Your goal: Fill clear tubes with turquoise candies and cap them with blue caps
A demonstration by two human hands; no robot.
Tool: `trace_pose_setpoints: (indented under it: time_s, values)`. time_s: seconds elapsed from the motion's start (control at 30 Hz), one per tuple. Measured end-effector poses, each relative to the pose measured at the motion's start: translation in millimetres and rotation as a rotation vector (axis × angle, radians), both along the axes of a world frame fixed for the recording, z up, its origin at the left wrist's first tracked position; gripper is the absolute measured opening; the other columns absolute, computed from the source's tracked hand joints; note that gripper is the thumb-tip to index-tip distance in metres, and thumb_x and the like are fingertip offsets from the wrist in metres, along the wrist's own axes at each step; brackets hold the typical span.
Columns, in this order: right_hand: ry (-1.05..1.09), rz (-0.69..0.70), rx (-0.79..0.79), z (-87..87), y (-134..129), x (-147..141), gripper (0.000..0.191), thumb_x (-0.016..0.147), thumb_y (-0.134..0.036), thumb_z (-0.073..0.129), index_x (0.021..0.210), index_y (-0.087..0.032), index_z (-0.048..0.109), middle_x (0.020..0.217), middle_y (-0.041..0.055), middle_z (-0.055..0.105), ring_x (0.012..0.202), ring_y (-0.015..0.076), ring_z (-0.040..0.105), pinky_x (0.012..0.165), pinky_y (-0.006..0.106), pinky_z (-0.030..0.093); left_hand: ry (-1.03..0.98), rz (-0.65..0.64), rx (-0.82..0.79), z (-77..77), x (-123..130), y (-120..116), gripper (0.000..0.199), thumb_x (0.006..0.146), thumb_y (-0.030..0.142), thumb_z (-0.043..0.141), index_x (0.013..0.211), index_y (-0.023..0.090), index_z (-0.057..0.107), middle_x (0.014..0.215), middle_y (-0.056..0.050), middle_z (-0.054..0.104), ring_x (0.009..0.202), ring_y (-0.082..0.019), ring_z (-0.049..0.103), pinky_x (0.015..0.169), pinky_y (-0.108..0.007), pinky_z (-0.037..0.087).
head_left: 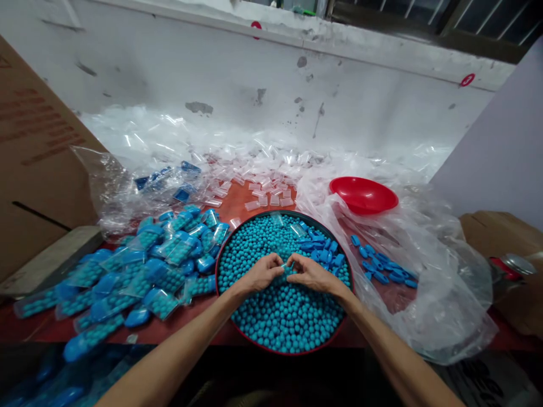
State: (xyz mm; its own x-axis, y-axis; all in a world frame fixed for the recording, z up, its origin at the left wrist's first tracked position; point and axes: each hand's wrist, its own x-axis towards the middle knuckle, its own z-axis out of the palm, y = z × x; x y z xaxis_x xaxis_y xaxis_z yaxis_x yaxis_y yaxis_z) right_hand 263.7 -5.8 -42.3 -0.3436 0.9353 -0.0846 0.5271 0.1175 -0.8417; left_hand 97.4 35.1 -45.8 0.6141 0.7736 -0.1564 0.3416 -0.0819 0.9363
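My left hand [267, 270] and my right hand [309, 272] meet over a round basin [217, 271] full of small turquoise balls [284, 319]. The fingers of both are closed in a pinch around a small clear plastic piece [285, 265], mostly covered by the fingertips. Several blue caps [324, 251] lie on the balls by the basin's right side. Near the far rim, clear plastic cases [297, 229] rest on the balls. Left of the basin is a pile of ball-filled clear packs with blue caps [146, 263].
Clear empty cases [271, 189] are spread behind the basin. A red bowl [363, 195] sits on plastic bagging [424, 226] at right, with more blue caps [384, 265] below it. A cardboard box [42, 152] stands left; a jar with a metal lid [515, 265] is far right.
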Motion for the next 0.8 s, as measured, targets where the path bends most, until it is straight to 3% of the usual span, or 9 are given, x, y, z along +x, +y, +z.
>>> trace_pose_setpoints:
  time_s: [0.1, 0.23, 0.4, 0.5, 0.63, 0.8]
  values:
    - [0.020, 0.027, -0.038, 2.3, 1.6, 1.0, 0.009, 0.071, -0.021, 0.056, 0.077, -0.017, 0.050, 0.065, -0.0058, 0.044, 0.060, 0.0084, 0.043, 0.056, 0.019, 0.036, -0.054, 0.001, -0.072, -0.2, -0.3, -1.1, 0.013, 0.069, 0.027, 0.047, 0.071, 0.014, 0.046, 0.058, 0.006, 0.039, 0.051, -0.006, 0.033, 0.048, -0.018, 0.028]
    - [-0.110, 0.074, 0.037, 13.4, -11.0, 6.6, 0.005, 0.074, -0.018, 0.054, 0.079, -0.018, 0.052, 0.070, -0.0041, 0.051, 0.066, 0.0100, 0.049, 0.062, 0.021, 0.040, -0.141, 0.023, -0.288, 1.7, -2.9, -7.3, 0.018, 0.067, 0.030, 0.052, 0.074, 0.015, 0.046, 0.056, 0.007, 0.040, 0.047, -0.006, 0.035, 0.041, -0.016, 0.027]
    - [-0.521, -0.099, 0.466, 16.2, -53.0, 11.9, 0.017, 0.079, -0.020, 0.049, 0.095, -0.020, 0.056, 0.098, 0.0064, 0.055, 0.089, 0.0181, 0.050, 0.076, 0.033, 0.038, -0.220, 0.135, -0.393, 3.0, -11.5, -13.2, 0.024, 0.068, 0.035, 0.055, 0.074, 0.015, 0.044, 0.057, 0.004, 0.050, 0.047, -0.007, 0.046, 0.039, -0.016, 0.031]
    - [-0.532, -0.189, 0.602, 5.6, -78.2, 5.0, 0.017, 0.084, -0.020, 0.043, 0.093, -0.019, 0.057, 0.088, 0.0065, 0.057, 0.084, 0.0176, 0.050, 0.076, 0.034, 0.037, -0.239, 0.129, -0.459, 2.7, -18.3, -10.9, 0.028, 0.067, 0.037, 0.058, 0.075, 0.015, 0.044, 0.056, 0.003, 0.052, 0.044, -0.008, 0.049, 0.036, -0.016, 0.029]
    - [-0.569, -0.270, 0.525, -2.3, -93.0, -14.3, 0.017, 0.083, -0.020, 0.043, 0.095, -0.019, 0.056, 0.081, 0.0055, 0.057, 0.079, 0.0186, 0.049, 0.071, 0.034, 0.037, -0.231, 0.131, -0.514, 4.0, -26.1, -4.4, 0.029, 0.067, 0.038, 0.060, 0.076, 0.015, 0.045, 0.058, 0.002, 0.054, 0.044, -0.008, 0.051, 0.035, -0.015, 0.027]
    - [-0.645, -0.241, 0.430, 2.6, -99.7, -34.0, 0.016, 0.081, -0.017, 0.045, 0.092, -0.021, 0.056, 0.082, 0.0052, 0.056, 0.077, 0.0196, 0.048, 0.067, 0.033, 0.038, -0.336, 0.159, -0.568, 7.5, -32.8, -4.8, 0.031, 0.068, 0.038, 0.061, 0.083, 0.014, 0.047, 0.068, -0.002, 0.059, 0.049, -0.009, 0.053, 0.039, -0.017, 0.032]
